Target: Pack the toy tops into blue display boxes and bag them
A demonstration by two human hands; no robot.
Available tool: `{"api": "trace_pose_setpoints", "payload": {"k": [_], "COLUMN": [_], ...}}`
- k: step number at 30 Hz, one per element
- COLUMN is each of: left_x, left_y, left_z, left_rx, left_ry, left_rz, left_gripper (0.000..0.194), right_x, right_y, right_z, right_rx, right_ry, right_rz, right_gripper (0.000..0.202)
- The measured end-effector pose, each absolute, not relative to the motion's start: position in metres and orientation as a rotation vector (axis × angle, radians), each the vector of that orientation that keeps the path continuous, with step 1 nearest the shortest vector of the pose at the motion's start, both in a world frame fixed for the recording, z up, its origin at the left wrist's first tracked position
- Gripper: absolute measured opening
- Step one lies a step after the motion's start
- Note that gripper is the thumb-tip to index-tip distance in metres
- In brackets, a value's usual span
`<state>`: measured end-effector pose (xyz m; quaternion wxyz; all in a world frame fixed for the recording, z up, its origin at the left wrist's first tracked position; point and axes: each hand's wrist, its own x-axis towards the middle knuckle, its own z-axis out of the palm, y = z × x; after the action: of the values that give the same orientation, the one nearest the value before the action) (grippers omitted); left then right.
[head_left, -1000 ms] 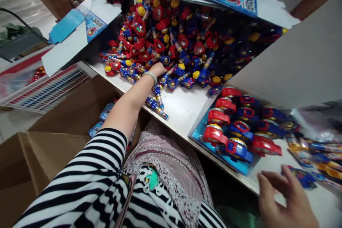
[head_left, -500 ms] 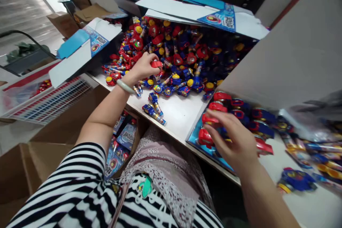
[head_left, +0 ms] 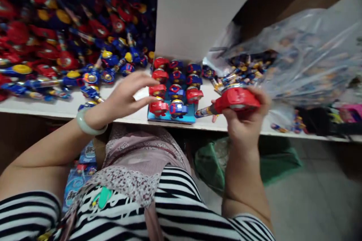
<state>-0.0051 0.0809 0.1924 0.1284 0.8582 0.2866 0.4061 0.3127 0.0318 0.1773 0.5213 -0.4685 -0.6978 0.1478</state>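
Observation:
My right hand [head_left: 246,116] grips a red toy [head_left: 237,99] with a round body and a printed tube handle. It holds the toy in the air right of a blue display box [head_left: 181,121], the tube pointing left. Inside the box, red and blue toys stand in three rows, among them a blue toy [head_left: 178,109] at the front. My left hand [head_left: 127,96] is at the box's left side, thumb and fingers apart, fingertips close to a red toy [head_left: 158,107]. Whether they touch it I cannot tell.
A big heap of red and blue toys [head_left: 65,45] fills the left of the white table [head_left: 127,116]. At the right lies a clear plastic bag [head_left: 305,56] beside many small printed pieces [head_left: 249,68]. A green bag [head_left: 209,162] is on the floor below.
The view has swung right. My left hand has moved from the heap to the box, without the red piece it held. My right hand has left the box and now holds a red toy.

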Motion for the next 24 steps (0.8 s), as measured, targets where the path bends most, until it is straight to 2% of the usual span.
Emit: {"api": "trace_pose_setpoints", "payload": {"k": [3,6,10,14,20,24], "left_x": [0.02,0.04,0.045,0.039,0.036,0.038], "left_y": [0.079,0.075,0.077,0.08,0.084,0.086], "left_z": [0.166,0.153,0.143,0.137,0.134,0.132], "left_rx": [2.752,2.894,2.948,2.93,2.916,2.91], "left_ry": [0.807,0.894,0.905,0.896,0.839,0.823], "left_rz": [0.968,0.831,0.714,0.727,0.747,0.75], "left_gripper": [0.031,0.034,0.034,0.036,0.037,0.038], "right_x": [0.336,0.334,0.33,0.33,0.329,0.326], "right_y": [0.028,0.031,0.033,0.035,0.035,0.033], "right_z": [0.114,0.081,0.09,0.099,0.083,0.07], "right_rx": [-1.149,-1.14,-1.091,-1.194,-1.22,-1.141], "right_ry": [-1.558,-1.603,-1.884,-1.752,-1.712,-1.845], "right_rz": [0.329,0.287,0.35,0.437,0.433,0.57], "right_gripper": [0.06,0.057,0.057,0.056,0.058,0.051]}}
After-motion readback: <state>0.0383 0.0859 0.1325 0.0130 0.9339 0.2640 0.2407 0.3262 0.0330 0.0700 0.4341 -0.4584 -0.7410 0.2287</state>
